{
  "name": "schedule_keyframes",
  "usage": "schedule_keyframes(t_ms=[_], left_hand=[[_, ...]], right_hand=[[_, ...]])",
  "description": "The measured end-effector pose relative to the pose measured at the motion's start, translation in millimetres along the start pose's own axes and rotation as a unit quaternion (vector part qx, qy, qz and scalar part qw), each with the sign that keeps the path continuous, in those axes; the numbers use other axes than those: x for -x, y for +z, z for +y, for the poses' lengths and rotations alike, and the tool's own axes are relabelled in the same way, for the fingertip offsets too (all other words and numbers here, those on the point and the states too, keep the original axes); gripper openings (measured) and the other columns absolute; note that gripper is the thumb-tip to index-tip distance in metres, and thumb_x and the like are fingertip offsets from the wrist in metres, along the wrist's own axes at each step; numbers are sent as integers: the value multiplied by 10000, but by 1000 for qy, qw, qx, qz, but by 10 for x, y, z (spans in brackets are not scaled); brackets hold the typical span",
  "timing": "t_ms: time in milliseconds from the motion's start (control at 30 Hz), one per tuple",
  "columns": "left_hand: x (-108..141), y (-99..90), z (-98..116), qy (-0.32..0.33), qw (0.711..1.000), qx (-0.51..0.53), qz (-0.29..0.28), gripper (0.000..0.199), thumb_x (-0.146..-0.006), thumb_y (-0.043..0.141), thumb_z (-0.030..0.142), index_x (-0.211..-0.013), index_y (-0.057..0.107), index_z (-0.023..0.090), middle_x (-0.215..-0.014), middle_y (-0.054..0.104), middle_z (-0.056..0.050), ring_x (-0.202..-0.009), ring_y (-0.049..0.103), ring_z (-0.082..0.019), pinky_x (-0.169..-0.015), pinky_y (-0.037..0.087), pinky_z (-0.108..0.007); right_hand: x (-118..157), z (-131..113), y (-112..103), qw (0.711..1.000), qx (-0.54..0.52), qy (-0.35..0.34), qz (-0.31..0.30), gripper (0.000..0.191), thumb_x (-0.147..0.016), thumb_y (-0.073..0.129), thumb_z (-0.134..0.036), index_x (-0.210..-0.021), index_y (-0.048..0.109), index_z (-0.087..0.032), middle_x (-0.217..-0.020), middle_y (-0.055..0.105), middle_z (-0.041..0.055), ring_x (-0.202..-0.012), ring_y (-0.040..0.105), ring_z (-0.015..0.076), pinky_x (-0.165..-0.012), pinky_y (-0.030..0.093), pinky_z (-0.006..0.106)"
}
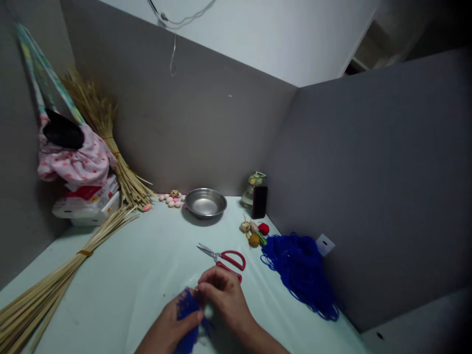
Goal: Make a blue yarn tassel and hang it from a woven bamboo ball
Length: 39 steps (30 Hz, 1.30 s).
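Observation:
Low in the head view, my left hand (pixel 169 319) is closed around a blue yarn piece (pixel 187 314) with a ragged upper edge, its thumb pressed across the front. Beside it, my right hand (pixel 228 302) pinches thumb and forefinger together at the piece's upper right edge. What lies in that pinch is too small to make out. Loose blue strands hang below, between the hands. Just beyond my right hand lie open scissors (pixel 221 256) with red handles, blades pointing left. A heap of blue yarn (pixel 300 273) rests on the table to the right.
A steel bowl (pixel 205 203) stands at the back, near several pale pink pieces (pixel 171 200). Dried stalks (pixel 79 260) lie at left; another wheat bundle (pixel 110 128) leans in the corner. A black phone-like object (pixel 259 202) stands before a jar (pixel 248 196). Grey partitions (pixel 184 113) enclose the table.

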<state>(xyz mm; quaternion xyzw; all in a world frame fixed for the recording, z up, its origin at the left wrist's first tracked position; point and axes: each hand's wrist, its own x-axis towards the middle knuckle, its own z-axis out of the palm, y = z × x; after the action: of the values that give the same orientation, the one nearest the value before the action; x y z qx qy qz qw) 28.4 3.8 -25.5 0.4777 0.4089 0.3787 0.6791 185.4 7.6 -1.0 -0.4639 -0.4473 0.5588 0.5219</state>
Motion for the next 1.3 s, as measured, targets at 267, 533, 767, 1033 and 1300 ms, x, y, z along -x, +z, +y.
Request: schedule_keyframes(t_ms=[267, 533, 767, 1033, 1300], left_hand=[[-59, 56, 274, -81, 993, 43, -75, 463, -608, 916, 611, -817, 758, 230, -662, 612, -2, -541, 504, -148, -550, 444, -279], [-347, -432, 566, -34, 996, 54, 62, 439, -703, 907, 559, -901, 752, 199, -640, 658, 19, -579, 587, -127, -512, 453, -181], [-433, -712, 543, -27, 978, 100, 184, 525, -513, 1012, 455, -917, 771, 222, -772, 720, 37, -653, 624, -130, -581, 528, -187], [-484, -873, 291, -57, 982, 64, 171, 608, -488, 983, 610, -903, 775, 216, -731, 745, 13, -682, 664, -185, -650, 567, -254], [-527, -983, 101, -60, 995, 7, 73, 482, -708, 873, 631, -933, 713, 236, -664, 700, 15, -595, 623, -183, -577, 520, -272]], right_hand=[[-137, -89, -116, 997, -35, 30, 55, 510, -702, 861, -616, -786, 670, -151, -619, 630, 9, -479, 450, 84, -523, 296, 236], [-405, -240, -97, 986, -86, 132, 50, 435, -631, 894, -473, -794, 675, -134, -619, 568, -45, -491, 393, 54, -509, 272, 210], [-756, -172, 427, 998, 47, -36, -23, 495, -842, 712, -652, -737, 634, -175, -670, 601, -9, -587, 471, 105, -585, 353, 250], [-625, 124, 424, 990, 100, 41, -86, 376, -825, 766, -538, -803, 664, -177, -712, 586, -11, -669, 485, 127, -632, 355, 269], [-577, 170, 454, 996, 35, 68, -47, 166, -737, 747, -318, -774, 673, -173, -662, 576, -32, -608, 474, 104, -606, 350, 257]])
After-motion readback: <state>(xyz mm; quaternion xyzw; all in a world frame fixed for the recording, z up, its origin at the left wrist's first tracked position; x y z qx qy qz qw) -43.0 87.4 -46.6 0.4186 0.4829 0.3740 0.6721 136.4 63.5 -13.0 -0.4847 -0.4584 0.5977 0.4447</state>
